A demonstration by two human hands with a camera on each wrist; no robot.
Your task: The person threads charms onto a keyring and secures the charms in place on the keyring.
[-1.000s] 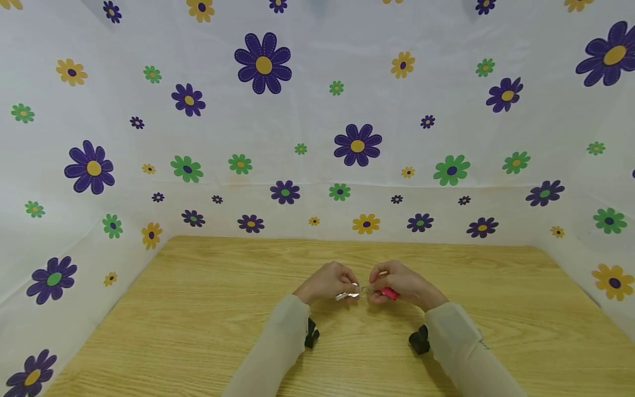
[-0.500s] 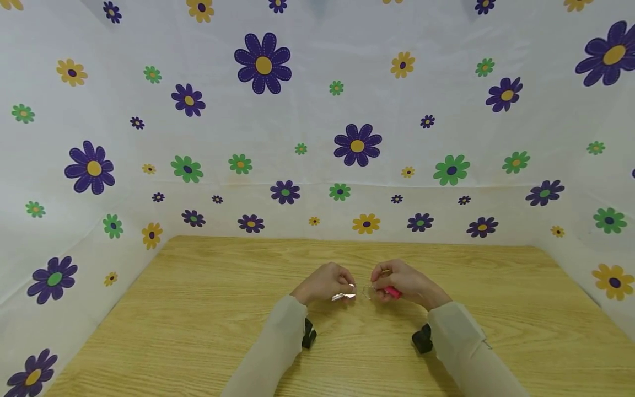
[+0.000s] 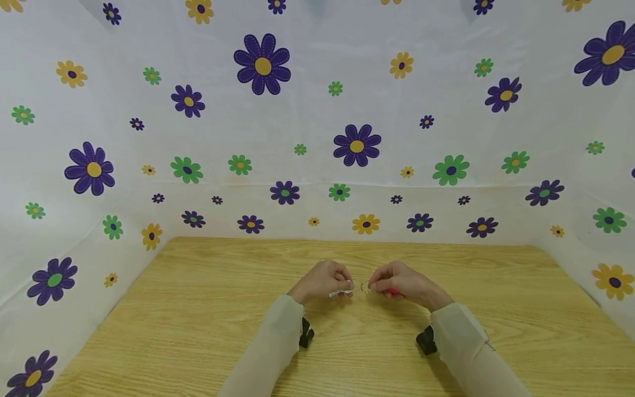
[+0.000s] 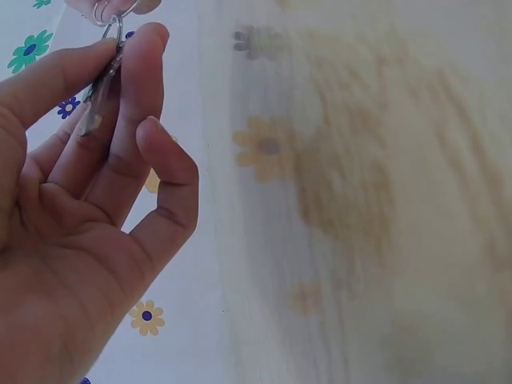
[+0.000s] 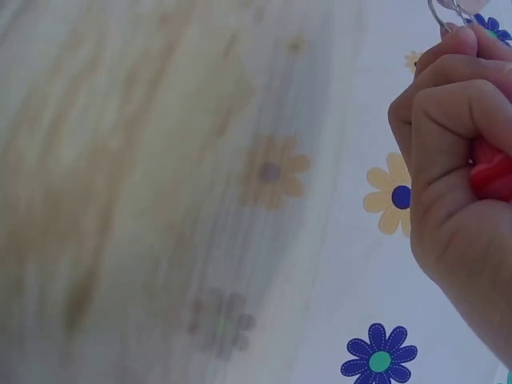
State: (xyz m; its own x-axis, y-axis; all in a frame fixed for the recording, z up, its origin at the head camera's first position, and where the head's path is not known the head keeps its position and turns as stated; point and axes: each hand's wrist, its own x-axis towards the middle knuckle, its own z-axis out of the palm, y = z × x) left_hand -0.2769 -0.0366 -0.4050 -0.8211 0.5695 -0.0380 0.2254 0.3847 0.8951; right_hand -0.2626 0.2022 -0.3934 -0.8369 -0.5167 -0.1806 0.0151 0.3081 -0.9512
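Observation:
My left hand (image 3: 321,282) pinches a small flat silver metal piece (image 3: 339,293) between thumb and fingertips, above the table. In the left wrist view, its body (image 4: 94,120) lies against the fingers and a metal loop sticks out past the fingertips; its exact kind I cannot tell. Facing it, my right hand (image 3: 404,284) pinches a thin wire key ring (image 5: 437,14) that pokes out toward the left hand. A pink-red object (image 5: 491,171) is tucked inside the curled right fingers, mostly hidden by them. A narrow gap separates the two hands in the head view.
The wood-grain table (image 3: 208,320) spreads under both hands. A white flowered sheet (image 3: 307,116) stands behind it and along both sides. Black wrist mounts (image 3: 426,341) hang at the cuffs of the light sleeves.
Both hands have drawn slightly apart, the left one moving a little left. The right hand has turned, so less of the pink-red object shows. The silver piece has tilted and reflects less light.

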